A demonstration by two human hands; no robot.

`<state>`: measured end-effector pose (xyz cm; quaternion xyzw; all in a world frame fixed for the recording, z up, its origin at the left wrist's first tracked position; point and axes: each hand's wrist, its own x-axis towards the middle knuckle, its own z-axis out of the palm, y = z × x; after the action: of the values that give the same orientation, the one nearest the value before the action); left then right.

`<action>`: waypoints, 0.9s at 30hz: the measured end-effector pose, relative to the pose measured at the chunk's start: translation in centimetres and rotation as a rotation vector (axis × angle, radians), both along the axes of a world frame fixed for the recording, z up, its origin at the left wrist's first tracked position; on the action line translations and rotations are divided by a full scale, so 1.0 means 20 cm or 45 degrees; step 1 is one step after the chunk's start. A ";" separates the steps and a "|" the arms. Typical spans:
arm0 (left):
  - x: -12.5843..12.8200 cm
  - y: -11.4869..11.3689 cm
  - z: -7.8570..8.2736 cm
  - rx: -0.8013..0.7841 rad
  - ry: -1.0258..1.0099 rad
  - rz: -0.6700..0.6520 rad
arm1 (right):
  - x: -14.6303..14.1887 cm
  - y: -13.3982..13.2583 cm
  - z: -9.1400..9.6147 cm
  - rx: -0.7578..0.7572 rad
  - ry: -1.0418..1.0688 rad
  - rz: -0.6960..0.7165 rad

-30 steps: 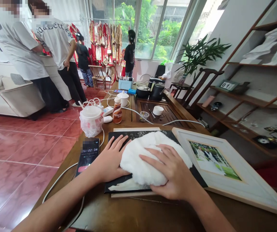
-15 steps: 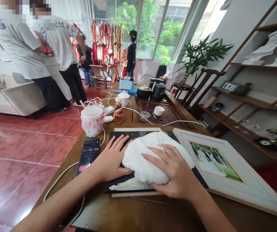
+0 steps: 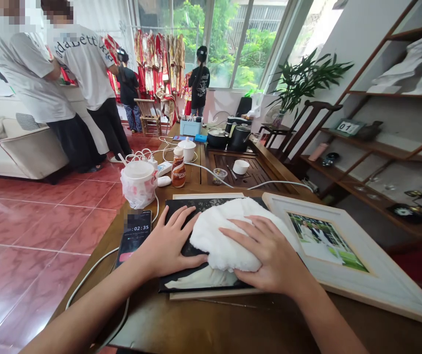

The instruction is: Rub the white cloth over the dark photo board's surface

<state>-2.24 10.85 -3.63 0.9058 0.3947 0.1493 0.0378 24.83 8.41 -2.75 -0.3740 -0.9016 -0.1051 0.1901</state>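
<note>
My left hand (image 3: 172, 243) lies flat with fingers spread on the left part of a black picture panel (image 3: 190, 248). A white folded cloth (image 3: 220, 228) covers most of that panel, and my right hand (image 3: 273, 253) holds it from above, fingers over the top and thumb at its near edge. Pale shapes in the print show below the cloth; the rest of the picture is hidden. Beneath the panel, a light wooden frame (image 3: 211, 296) shows along its near edge. Just right lies a white-framed wedding photo (image 3: 324, 241), partly behind my right hand.
Left on the wooden table (image 3: 152, 319) are a phone (image 3: 135, 235) showing a timer, a bag-wrapped bucket (image 3: 139, 182) and cables. Behind stand a Nescafé bottle (image 3: 179, 168), a lidded white cup (image 3: 186, 149) and a tea tray (image 3: 264, 176). Several people stand farther back.
My right hand and the cloth have shifted slightly right, showing more of the print at the cloth's near edge. My left hand stays flat. The phone timer advanced one second.
</note>
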 end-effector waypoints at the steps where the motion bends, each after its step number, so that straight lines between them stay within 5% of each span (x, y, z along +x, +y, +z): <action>1: 0.00 0.00 0.00 -0.001 0.003 0.005 | 0.01 0.01 0.00 0.008 -0.006 -0.026; 5: 0.01 0.00 -0.01 -0.006 0.020 0.022 | 0.03 0.02 0.00 0.044 -0.029 -0.089; 13: 0.00 0.01 0.00 -0.030 0.085 -0.011 | -0.07 -0.03 -0.01 0.000 -0.021 0.127; 20: 0.01 0.00 -0.01 -0.039 0.029 0.030 | 0.07 0.04 -0.01 0.083 -0.044 -0.092; 27: 0.00 0.01 -0.01 -0.053 0.106 -0.003 | -0.05 -0.01 -0.02 0.045 -0.044 0.128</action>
<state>-2.22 11.02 -3.85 0.9107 0.3980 0.1030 0.0403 23.89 8.19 -3.09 -0.3230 -0.9204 -0.1181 0.1860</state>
